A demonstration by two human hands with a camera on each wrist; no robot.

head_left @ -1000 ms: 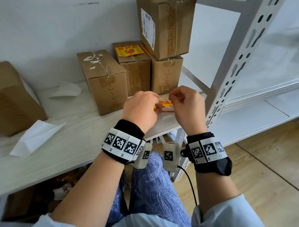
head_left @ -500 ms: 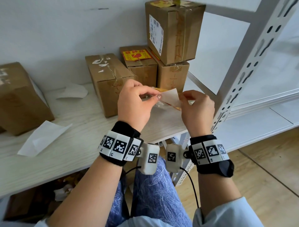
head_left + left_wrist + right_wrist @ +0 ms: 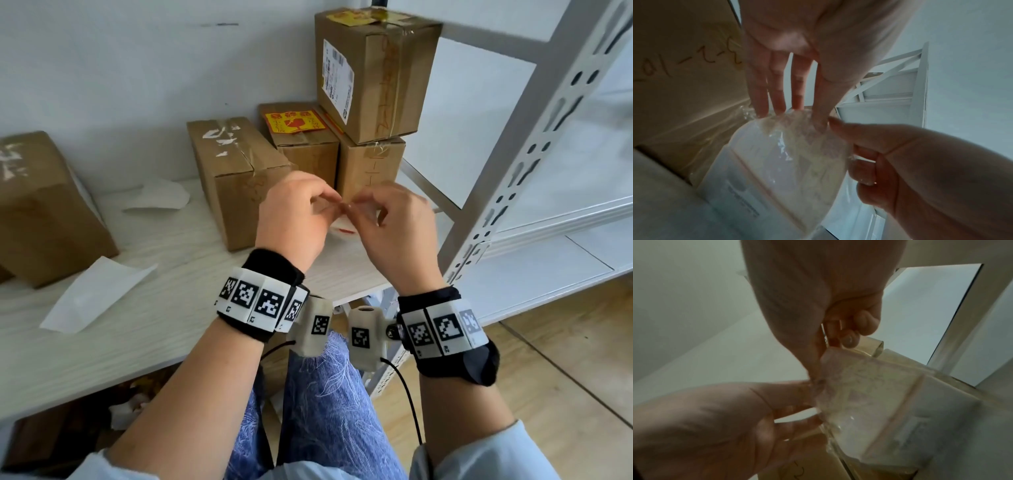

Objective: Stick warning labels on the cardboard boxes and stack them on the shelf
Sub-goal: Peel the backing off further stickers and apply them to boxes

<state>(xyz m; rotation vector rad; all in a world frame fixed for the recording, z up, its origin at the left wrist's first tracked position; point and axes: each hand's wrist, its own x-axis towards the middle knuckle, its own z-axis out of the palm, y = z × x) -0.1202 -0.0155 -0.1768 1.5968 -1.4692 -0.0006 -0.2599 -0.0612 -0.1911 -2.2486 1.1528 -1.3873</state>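
Note:
Both hands are raised over the shelf board (image 3: 137, 325), fingertips almost meeting. My left hand (image 3: 334, 202) and right hand (image 3: 352, 209) each pinch the top edge of a warning label (image 3: 342, 229), which hangs below them, white with a red edge. From below, the label (image 3: 781, 162) looks translucent with a crinkled clear film at its top. In the right wrist view my right hand (image 3: 824, 356) and left hand (image 3: 809, 394) pinch one corner of the label (image 3: 869, 394). A cardboard box (image 3: 236, 171) without a label stands just behind my left hand.
A box bearing a yellow-red label (image 3: 301, 144) stands beside a two-box stack (image 3: 373, 75) at the back right. Another box (image 3: 41, 205) sits at the far left. Peeled backing papers (image 3: 92, 298) lie on the board. A perforated shelf upright (image 3: 534, 137) rises on the right.
The hands have lifted the label off the shelf board. Half a second ago they held it spread apart; now their fingertips have come together at its top edge.

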